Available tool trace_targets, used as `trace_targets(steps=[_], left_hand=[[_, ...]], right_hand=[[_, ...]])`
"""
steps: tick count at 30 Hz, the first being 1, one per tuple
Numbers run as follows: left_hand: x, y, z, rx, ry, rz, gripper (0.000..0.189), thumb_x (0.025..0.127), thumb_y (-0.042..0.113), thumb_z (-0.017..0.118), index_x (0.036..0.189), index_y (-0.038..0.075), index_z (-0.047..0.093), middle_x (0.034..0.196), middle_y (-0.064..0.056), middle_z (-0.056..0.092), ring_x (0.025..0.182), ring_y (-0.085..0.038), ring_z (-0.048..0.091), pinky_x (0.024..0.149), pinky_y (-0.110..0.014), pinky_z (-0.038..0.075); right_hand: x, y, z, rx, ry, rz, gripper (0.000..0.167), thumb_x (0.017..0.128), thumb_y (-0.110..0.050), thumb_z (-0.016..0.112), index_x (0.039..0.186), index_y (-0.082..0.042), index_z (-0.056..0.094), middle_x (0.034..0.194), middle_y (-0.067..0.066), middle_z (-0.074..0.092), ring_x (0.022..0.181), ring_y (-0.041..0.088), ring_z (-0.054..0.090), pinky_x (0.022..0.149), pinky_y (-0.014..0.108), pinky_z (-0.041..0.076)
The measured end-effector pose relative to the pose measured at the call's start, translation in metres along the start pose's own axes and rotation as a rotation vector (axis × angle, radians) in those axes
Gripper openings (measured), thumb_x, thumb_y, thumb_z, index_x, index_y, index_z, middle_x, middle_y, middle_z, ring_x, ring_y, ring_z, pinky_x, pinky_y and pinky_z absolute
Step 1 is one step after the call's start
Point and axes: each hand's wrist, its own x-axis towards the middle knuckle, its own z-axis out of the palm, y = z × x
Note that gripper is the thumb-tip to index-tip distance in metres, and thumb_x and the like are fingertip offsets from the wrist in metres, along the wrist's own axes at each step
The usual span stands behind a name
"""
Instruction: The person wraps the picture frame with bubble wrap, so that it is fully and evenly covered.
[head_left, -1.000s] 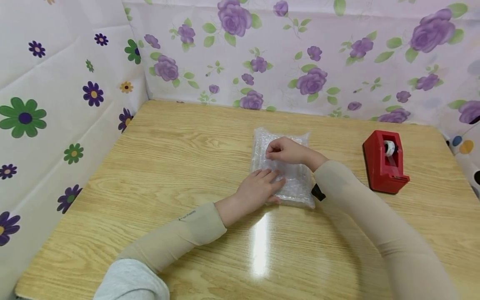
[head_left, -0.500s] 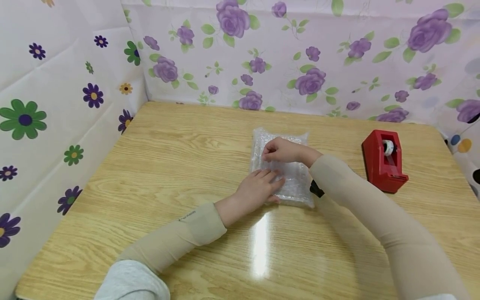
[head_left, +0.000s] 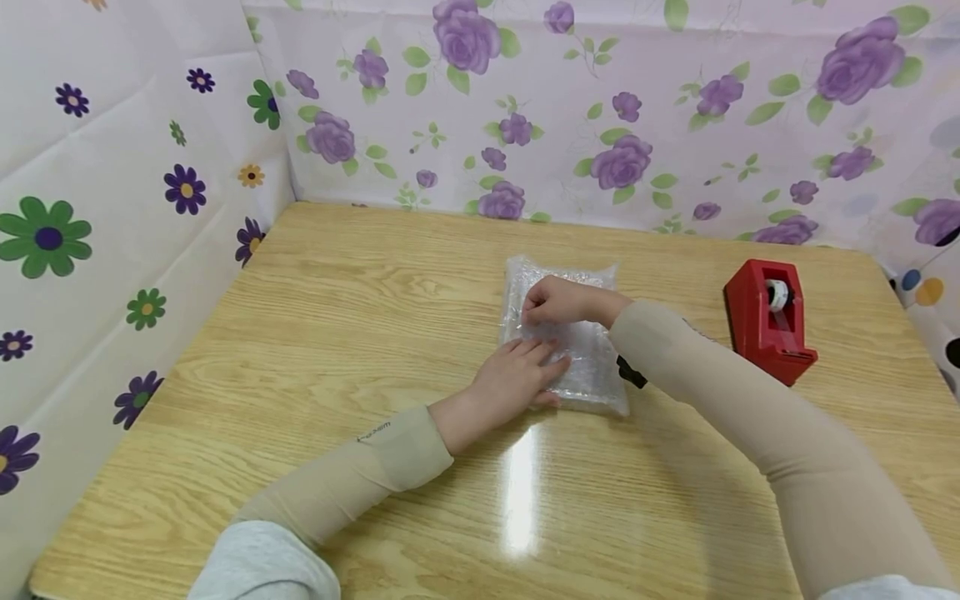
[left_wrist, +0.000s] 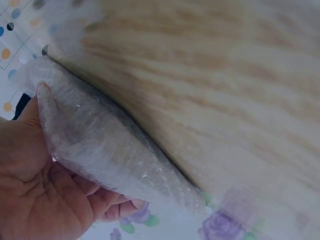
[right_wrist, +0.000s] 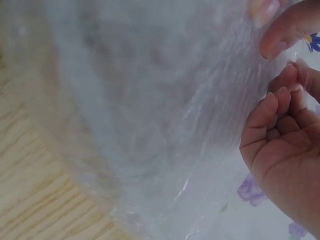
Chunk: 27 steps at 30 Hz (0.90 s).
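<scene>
A flat, rectangular package in clear bubble wrap lies on the wooden table. My left hand rests on its near left part with the fingers spread; in the left wrist view the thumb lies over one edge of the bubble wrap. Above the package's middle, my right hand is bent down with curled fingers. In the right wrist view its thumb and index finger meet at the wrap's surface, pinching what looks like a thin piece of clear tape. Left fingertips show close by.
A red tape dispenser with a white-cored roll stands at the right of the table. Flower-printed sheets hang behind and at the left. A black strap piece shows under the right wrist.
My right hand has shifted slightly left over the package, its forearm turning a little with it. The left hand and the package stay where they were.
</scene>
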Motion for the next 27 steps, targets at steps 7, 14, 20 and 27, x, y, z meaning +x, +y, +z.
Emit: trace_targets(steps=[7,14,20,27], left_hand=[[0.0,0.0,-0.001,0.006,0.0,0.0,0.058,0.088,0.054,0.051,0.136,0.021,0.053,0.138,-0.004,0.053,0.129,-0.019,0.048,0.105,-0.036,0.043],[-0.002,0.0,0.0,0.014,0.036,0.006,0.056,0.087,0.053,0.053,0.133,0.021,0.056,0.135,-0.003,0.055,0.127,-0.019,0.049,0.105,-0.033,0.042],[-0.002,0.0,0.003,0.017,0.068,0.002,0.054,0.086,0.053,0.054,0.131,0.023,0.058,0.133,-0.001,0.056,0.123,-0.02,0.05,0.102,-0.03,0.043],[-0.004,0.003,0.002,0.053,0.086,-0.052,0.054,0.083,0.057,0.055,0.129,0.03,0.059,0.133,0.004,0.057,0.123,-0.038,0.048,0.089,-0.037,0.049]], right_hand=[[0.001,0.001,0.002,-0.012,0.025,0.025,0.013,0.087,-0.005,0.056,0.081,0.001,0.066,0.068,-0.002,0.057,0.061,0.007,0.045,0.059,0.02,0.039],[0.002,-0.003,0.009,-0.071,0.082,0.047,0.012,0.085,-0.008,0.059,0.079,0.0,0.066,0.068,-0.002,0.057,0.062,0.008,0.047,0.061,0.02,0.041],[-0.001,-0.01,0.014,-0.131,0.141,0.083,0.014,0.085,-0.011,0.063,0.074,-0.003,0.065,0.068,-0.001,0.059,0.064,0.01,0.05,0.062,0.021,0.042],[-0.001,-0.012,0.015,-0.161,0.166,0.101,0.011,0.081,-0.01,0.062,0.074,-0.003,0.066,0.069,0.001,0.061,0.065,0.012,0.052,0.063,0.022,0.044]])
